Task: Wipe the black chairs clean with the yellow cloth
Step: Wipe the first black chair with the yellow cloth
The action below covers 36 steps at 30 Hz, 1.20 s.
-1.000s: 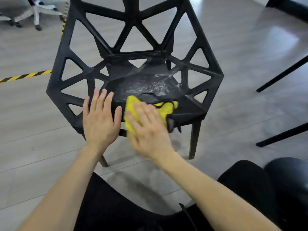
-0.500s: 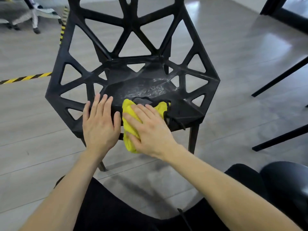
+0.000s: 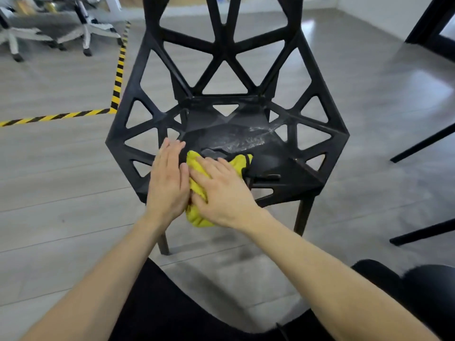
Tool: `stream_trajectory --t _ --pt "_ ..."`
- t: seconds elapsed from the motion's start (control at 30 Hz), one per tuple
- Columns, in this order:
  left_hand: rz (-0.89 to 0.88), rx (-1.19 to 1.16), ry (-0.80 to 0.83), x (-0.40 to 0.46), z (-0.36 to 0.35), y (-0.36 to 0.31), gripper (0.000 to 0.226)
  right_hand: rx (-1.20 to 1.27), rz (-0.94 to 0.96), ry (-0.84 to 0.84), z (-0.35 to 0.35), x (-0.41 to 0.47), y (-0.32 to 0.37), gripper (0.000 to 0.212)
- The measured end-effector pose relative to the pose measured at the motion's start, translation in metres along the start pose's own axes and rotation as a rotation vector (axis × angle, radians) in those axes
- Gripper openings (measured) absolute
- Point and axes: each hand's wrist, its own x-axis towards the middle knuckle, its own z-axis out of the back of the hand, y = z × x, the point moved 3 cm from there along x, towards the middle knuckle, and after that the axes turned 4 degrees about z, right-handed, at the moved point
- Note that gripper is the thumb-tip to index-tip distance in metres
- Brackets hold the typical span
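Your right hand (image 3: 222, 193): fingers straight, slightly spread, pressing flat on yellow cloth (image 3: 197, 217) at front edge of black chair (image 3: 246, 134) seat. Your left hand (image 3: 167, 183): fingers straight, together, palm down on seat, touching cloth's left side. Both forearms reach forward, converging. Whitish smears on seat behind cloth.

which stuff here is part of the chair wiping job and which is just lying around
Job: black chair, yellow cloth, right hand pressing the cloth, left hand flat on the seat edge.

Lying about: office chair bases, striped floor tape, dark furniture legs.
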Motion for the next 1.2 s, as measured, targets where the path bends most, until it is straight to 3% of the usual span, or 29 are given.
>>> stream_trajectory --t 0.1,0.2,0.27,0.37,0.43,0.53,0.6,0.67,0.73,0.83,0.93,1.07,1.13,1.2 --pt "-0.143 0.281 -0.051 0.034 0.024 0.021 0.04 0.041 -0.019 0.086 0.002 0.0 -0.044 0.06" --pt "-0.214 0.675 0.134 0.078 0.031 0.056 0.054 -0.141 -0.329 0.237 0.027 -0.002 -0.151 0.083" --pt "-0.242 0.82 0.204 0.091 0.028 0.075 0.063 -0.291 -0.497 0.269 0.043 -0.003 -0.201 0.084" --pt "-0.26 0.737 0.161 0.084 0.02 0.082 0.069 -0.287 -0.508 0.255 0.039 0.012 -0.155 0.082" --pt "-0.263 0.69 0.111 0.079 0.017 0.079 0.068 -0.137 -0.333 0.19 0.02 0.031 -0.073 0.071" --pt "-0.241 0.683 0.067 0.078 0.021 0.077 0.063 0.025 -0.053 0.165 -0.012 0.052 0.018 0.077" --pt "-0.247 0.654 0.038 0.075 0.024 0.075 0.063 0.076 -0.003 0.188 -0.018 0.054 0.018 0.074" --pt "-0.246 0.634 0.029 0.068 0.027 0.068 0.062 0.094 -0.014 0.234 -0.009 0.051 -0.031 0.063" --pt "-0.216 0.608 0.018 0.055 0.025 0.06 0.06 -0.002 -0.198 0.346 0.003 0.049 -0.113 0.057" --pt "-0.2 0.585 -0.032 0.046 0.021 0.055 0.059 -0.248 -0.475 0.356 0.023 0.046 -0.212 0.064" --pt "-0.199 0.52 -0.042 0.046 0.02 0.056 0.058 -0.201 -0.45 0.316 0.009 0.06 -0.156 0.078" --pt "-0.16 0.27 -0.1 0.045 0.028 0.065 0.062 0.064 -0.031 0.327 -0.011 0.071 -0.005 0.07" --pt "-0.156 0.115 -0.133 0.046 0.036 0.064 0.061 0.115 0.03 0.299 -0.009 0.066 0.008 0.067" --pt "-0.193 0.115 -0.168 0.058 0.055 0.059 0.048 0.138 -0.019 0.326 -0.008 0.068 -0.03 0.064"
